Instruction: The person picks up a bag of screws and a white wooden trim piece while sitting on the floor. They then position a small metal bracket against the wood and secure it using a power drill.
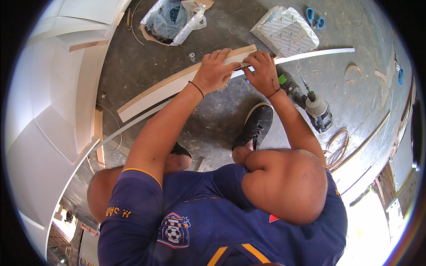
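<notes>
Head view: left fingers (220,56) and right fingers (259,57) clasp a white board (157,94), its length rising rightward.

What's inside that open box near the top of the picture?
The open box holds a crumpled, see-through plastic bag, with something dark showing through. I can't make out what the dark contents are, and the bag covers the box's bottom.
</notes>
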A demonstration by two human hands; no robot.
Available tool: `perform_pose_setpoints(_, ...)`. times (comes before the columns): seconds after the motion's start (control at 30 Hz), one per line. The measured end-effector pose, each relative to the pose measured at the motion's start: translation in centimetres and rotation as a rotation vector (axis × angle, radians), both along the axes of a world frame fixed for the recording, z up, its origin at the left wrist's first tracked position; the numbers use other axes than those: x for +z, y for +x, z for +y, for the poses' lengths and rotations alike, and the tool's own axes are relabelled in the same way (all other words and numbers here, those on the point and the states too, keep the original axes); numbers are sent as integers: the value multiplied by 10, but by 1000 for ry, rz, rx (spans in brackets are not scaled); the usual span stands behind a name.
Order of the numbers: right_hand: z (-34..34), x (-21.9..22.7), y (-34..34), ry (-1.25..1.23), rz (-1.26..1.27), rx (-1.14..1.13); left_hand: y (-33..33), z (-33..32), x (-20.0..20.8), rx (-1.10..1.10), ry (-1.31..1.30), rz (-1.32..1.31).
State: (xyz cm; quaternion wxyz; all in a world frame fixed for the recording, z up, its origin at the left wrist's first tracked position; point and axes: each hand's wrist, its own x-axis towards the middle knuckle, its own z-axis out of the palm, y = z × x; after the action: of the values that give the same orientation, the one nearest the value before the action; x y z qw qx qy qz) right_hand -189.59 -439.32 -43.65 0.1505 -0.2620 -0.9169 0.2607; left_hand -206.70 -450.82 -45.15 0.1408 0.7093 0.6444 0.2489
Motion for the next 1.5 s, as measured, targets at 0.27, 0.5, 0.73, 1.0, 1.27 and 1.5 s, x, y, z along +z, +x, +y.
perform_pose_setpoints(0.27, -13, 23, 4, -67, 34, -29, -3, -2, -2, 14, 8, -24)
perform_pose_setpoints(0.5, -70, 31, 127, -848, -100, -320, -6, -8, -4, 16, 5, -15)
perform_pose_setpoints(0.73, -46, 44, 233, -314, -187, -679, 0, -5, -7, 31, 23, -21)
perform_pose_setpoints(1.0, 3, 1, 224, -329, -60, -118, 1, -7, -9, 43, 19, -46)
perform_pose_setpoints(1.27, 20, 85, 91, -330, 83, -86, 3, -13, -13, 73, 11, -8)
perform_pose_setpoints(1.5, 44, 151, 19, -492, -402, 32, 5, -10, -13, 73, -6, 5)
